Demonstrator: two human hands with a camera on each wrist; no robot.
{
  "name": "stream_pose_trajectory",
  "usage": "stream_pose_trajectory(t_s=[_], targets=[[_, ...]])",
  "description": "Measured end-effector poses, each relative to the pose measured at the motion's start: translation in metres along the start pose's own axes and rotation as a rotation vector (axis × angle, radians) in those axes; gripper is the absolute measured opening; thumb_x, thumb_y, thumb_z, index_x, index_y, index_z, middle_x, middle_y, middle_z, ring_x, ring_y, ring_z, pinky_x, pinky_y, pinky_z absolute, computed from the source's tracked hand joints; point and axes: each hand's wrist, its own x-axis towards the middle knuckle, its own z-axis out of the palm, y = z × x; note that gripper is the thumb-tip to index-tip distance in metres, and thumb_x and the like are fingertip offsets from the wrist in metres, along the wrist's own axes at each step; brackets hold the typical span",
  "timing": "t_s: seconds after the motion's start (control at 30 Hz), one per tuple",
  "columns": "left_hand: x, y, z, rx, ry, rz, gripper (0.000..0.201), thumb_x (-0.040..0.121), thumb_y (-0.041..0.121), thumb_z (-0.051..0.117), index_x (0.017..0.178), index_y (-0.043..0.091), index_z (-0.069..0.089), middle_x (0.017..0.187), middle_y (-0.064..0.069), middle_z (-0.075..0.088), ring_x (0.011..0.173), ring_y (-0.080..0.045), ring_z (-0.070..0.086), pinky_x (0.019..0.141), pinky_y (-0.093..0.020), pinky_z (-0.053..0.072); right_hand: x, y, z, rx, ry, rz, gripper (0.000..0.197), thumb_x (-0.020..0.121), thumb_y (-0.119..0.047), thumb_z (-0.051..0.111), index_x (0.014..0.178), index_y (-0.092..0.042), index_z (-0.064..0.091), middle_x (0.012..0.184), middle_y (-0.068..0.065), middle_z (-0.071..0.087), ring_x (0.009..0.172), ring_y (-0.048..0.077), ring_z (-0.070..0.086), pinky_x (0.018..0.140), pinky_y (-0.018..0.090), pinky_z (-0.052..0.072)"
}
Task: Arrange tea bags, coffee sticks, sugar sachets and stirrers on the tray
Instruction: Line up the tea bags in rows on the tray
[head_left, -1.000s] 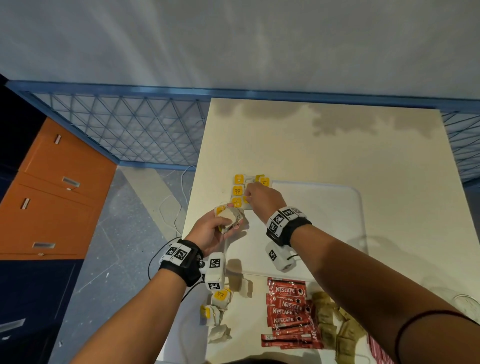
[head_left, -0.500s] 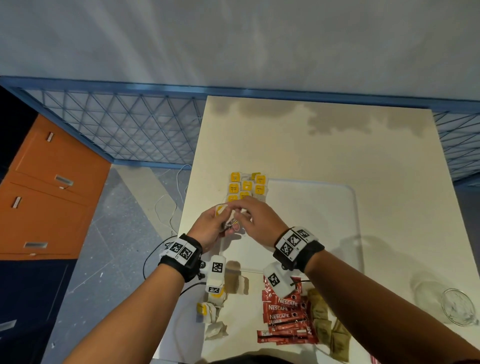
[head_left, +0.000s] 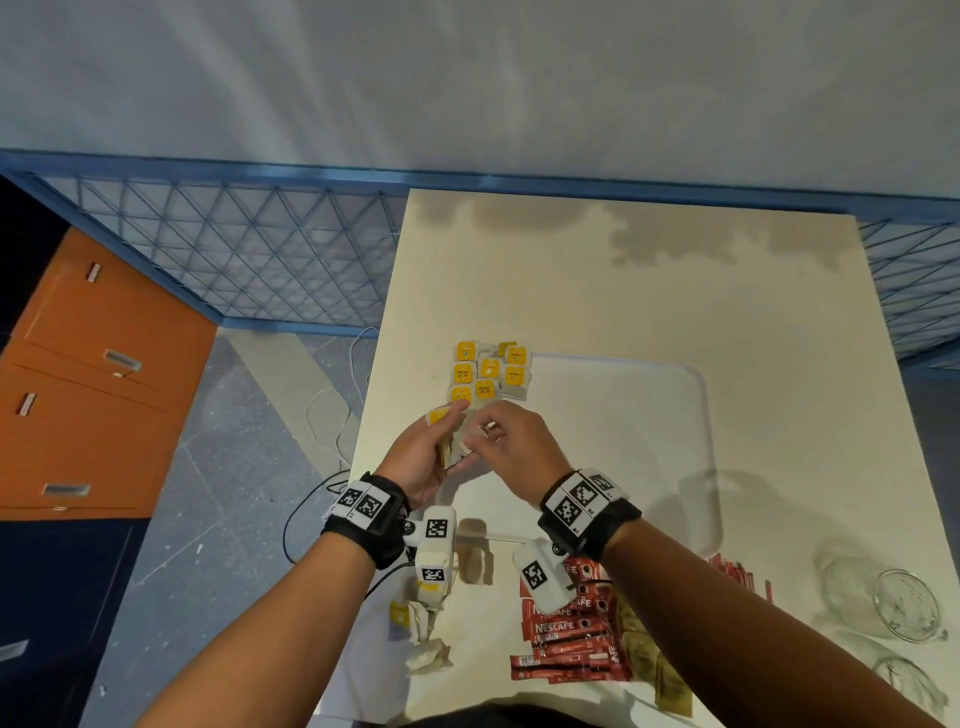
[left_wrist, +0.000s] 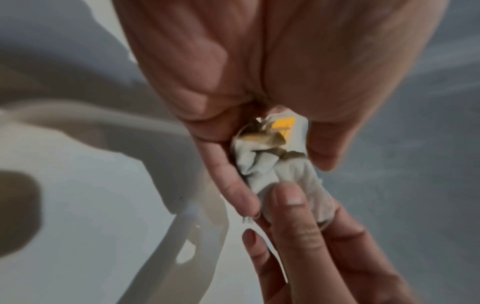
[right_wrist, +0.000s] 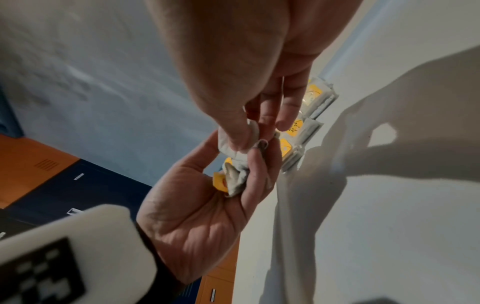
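Several tea bags with yellow tags lie in rows at the far left corner of the white tray. Just in front of them my left hand holds a small bunch of tea bags in its curled fingers. My right hand meets it, thumb and fingertips pinching the top tea bag of that bunch. The laid-out tea bags show just past my right fingers. Red coffee sticks and brown sugar sachets lie near the table's front edge.
A few loose tea bags lie at the front left of the table, beside its left edge. Clear glasses stand at the front right. An orange cabinet and cables on the floor are to the left.
My right hand has drawn back from the rows of tea bags to the bunch in my left hand and now pinches a bag there. The left hand has barely moved.
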Motion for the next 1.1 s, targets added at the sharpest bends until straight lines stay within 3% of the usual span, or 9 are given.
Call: stream_pose_trajectory(t_s=[0.17, 0.27, 0.33, 0.53, 0.7, 0.8, 0.87, 0.97, 1.1], targets=[[0.005, -0.001, -0.008, -0.029, -0.004, 0.022, 0.023, 0.101, 0.007, 0.051, 0.120, 0.010, 0.064, 0.106, -0.011, 0.075, 0.087, -0.020, 0.073, 0.070, -0.026, 0.060, -0.004, 0.004, -0.010, -0.038, -0.021, -0.037, 0.005, 0.090, -0.022, 0.072, 0.094, -0.022, 0.075, 0.068, -0.018, 0.056, 0.062, 0.000, 0.051, 0.065, 0.024, 0.039], [0.009, -0.002, -0.012, -0.058, 0.003, 0.008, 0.035, 0.096, 0.000, 0.054, 0.130, 0.009, 0.057, 0.107, -0.014, 0.074, 0.086, -0.023, 0.073, 0.073, -0.030, 0.062, -0.006, 0.009, -0.016, -0.001, -0.035, -0.021, 0.010, 0.091, -0.024, 0.067, 0.096, -0.030, 0.073, 0.050, -0.007, 0.048, 0.049, 0.012, 0.043, 0.056, 0.033, 0.042], [0.010, -0.001, -0.013, -0.058, -0.019, 0.008, 0.035, 0.095, -0.004, 0.055, 0.127, 0.008, 0.058, 0.111, -0.017, 0.072, 0.087, -0.027, 0.073, 0.077, -0.034, 0.062, -0.007, 0.012, -0.017, 0.034, -0.060, 0.002, 0.012, 0.091, -0.025, 0.066, 0.098, -0.033, 0.069, 0.061, 0.002, 0.061, 0.057, 0.024, 0.055, 0.061, 0.042, 0.052], [0.009, -0.005, -0.015, 0.054, -0.099, 0.024, 0.043, 0.081, -0.013, 0.062, 0.121, 0.002, 0.061, 0.113, -0.026, 0.068, 0.090, -0.031, 0.071, 0.077, -0.036, 0.060, -0.007, 0.016, -0.017, 0.161, -0.009, 0.143, 0.021, 0.087, -0.027, 0.069, 0.106, -0.032, 0.075, 0.099, -0.009, 0.074, 0.093, 0.013, 0.071, 0.088, 0.047, 0.059], [0.014, -0.009, -0.016, 0.140, -0.021, 0.057, 0.049, 0.083, -0.019, 0.064, 0.125, 0.004, 0.056, 0.106, -0.021, 0.069, 0.087, -0.027, 0.070, 0.072, -0.032, 0.060, -0.005, 0.014, -0.015, 0.226, 0.061, 0.189, 0.026, 0.082, -0.050, 0.076, 0.101, -0.032, 0.076, 0.101, -0.009, 0.075, 0.098, 0.010, 0.070, 0.093, 0.041, 0.057], [0.015, -0.010, -0.013, 0.175, 0.014, 0.066, 0.047, 0.082, -0.019, 0.065, 0.122, 0.004, 0.058, 0.102, -0.020, 0.066, 0.084, -0.026, 0.067, 0.074, -0.032, 0.059, -0.003, 0.013, -0.017, 0.235, 0.116, 0.216, 0.019, 0.084, -0.039, 0.081, 0.096, -0.025, 0.077, 0.098, -0.008, 0.073, 0.095, 0.011, 0.069, 0.088, 0.033, 0.056], [0.015, -0.010, -0.011, 0.175, 0.044, 0.075, 0.044, 0.080, -0.016, 0.069, 0.117, 0.006, 0.060, 0.101, -0.019, 0.067, 0.086, -0.027, 0.066, 0.077, -0.034, 0.058, 0.000, 0.017, -0.018, 0.224, 0.118, 0.232, 0.010, 0.085, -0.026, 0.080, 0.094, -0.026, 0.075, 0.096, -0.010, 0.069, 0.095, 0.014, 0.067, 0.089, 0.036, 0.055], [0.016, -0.010, -0.012, 0.134, 0.094, 0.082, 0.048, 0.077, -0.008, 0.073, 0.121, 0.000, 0.059, 0.105, -0.026, 0.067, 0.093, -0.035, 0.066, 0.088, -0.049, 0.054, 0.008, 0.025, -0.022, 0.182, 0.110, 0.223, 0.022, 0.086, -0.017, 0.074, 0.102, -0.032, 0.069, 0.102, -0.007, 0.068, 0.095, 0.019, 0.068, 0.088, 0.042, 0.058], [0.016, -0.008, -0.015, 0.088, 0.111, 0.049, 0.035, 0.087, -0.012, 0.063, 0.119, 0.003, 0.060, 0.100, -0.032, 0.062, 0.090, -0.040, 0.057, 0.093, -0.074, 0.045, 0.025, 0.034, -0.038, 0.026, 0.082, 0.201, 0.029, 0.090, -0.011, 0.069, 0.116, -0.023, 0.069, 0.111, -0.004, 0.067, 0.094, 0.013, 0.064, 0.080, 0.020, 0.049]])
